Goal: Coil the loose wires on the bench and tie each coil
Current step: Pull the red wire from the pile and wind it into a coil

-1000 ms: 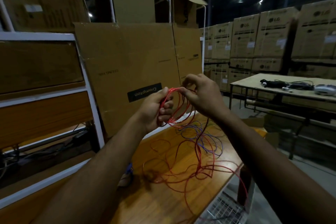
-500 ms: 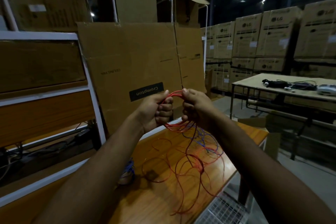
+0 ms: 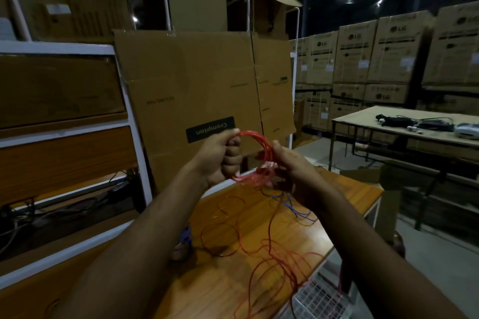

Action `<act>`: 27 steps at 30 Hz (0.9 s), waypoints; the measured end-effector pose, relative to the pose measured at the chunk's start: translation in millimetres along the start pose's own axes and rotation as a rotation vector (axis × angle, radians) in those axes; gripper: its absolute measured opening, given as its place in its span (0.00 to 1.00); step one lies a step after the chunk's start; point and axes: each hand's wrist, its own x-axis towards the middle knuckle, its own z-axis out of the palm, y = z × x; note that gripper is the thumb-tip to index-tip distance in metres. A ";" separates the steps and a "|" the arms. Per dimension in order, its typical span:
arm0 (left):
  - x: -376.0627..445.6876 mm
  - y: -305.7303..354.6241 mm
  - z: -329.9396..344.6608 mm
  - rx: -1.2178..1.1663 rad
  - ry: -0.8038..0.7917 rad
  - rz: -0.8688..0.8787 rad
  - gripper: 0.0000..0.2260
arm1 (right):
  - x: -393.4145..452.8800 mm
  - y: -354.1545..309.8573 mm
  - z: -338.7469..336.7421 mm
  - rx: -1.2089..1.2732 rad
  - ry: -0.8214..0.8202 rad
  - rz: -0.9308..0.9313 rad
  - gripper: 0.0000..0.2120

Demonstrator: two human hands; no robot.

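Above the wooden bench [image 3: 233, 280] I hold a small coil of red wire [image 3: 255, 141] between both hands. My left hand [image 3: 220, 158] grips the coil's left side in a fist. My right hand [image 3: 290, 171] pinches the coil's right and lower side, fingers curled round the strands. A red tail drops from the coil to loose red wire [image 3: 274, 254] tangled on the bench. Loose blue wire [image 3: 295, 208] lies just under my right hand. A small blue bundle [image 3: 186, 237] shows beside my left forearm.
A flattened cardboard box [image 3: 197, 85] stands against the white shelf frame [image 3: 134, 137] behind the bench. A white wire basket [image 3: 321, 300] sits at the bench's near right edge. Another table [image 3: 363, 124] with dark cables stands right, before stacked cartons [image 3: 388, 54].
My right hand has swung from the coil's top down to its right and lower side, adding a turn. The loose red wire on the bench has shifted and shortened; my left hand stayed put.
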 end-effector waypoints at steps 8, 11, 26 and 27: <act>1.3 34.1 -12.0 -0.061 0.077 0.112 0.20 | -25.5 78.1 -25.7 0.110 -0.241 0.123 0.12; 1.3 35.8 -12.9 -0.041 0.104 0.131 0.20 | -28.0 90.0 -20.1 0.061 -0.059 0.079 0.08; 2.5 -3.1 0.4 0.079 0.092 0.071 0.18 | -48.5 -28.0 41.2 -1.276 -0.075 -0.631 0.14; 0.3 -4.4 2.4 0.092 0.087 0.073 0.18 | -45.5 -35.3 39.9 -1.272 -0.114 -0.628 0.16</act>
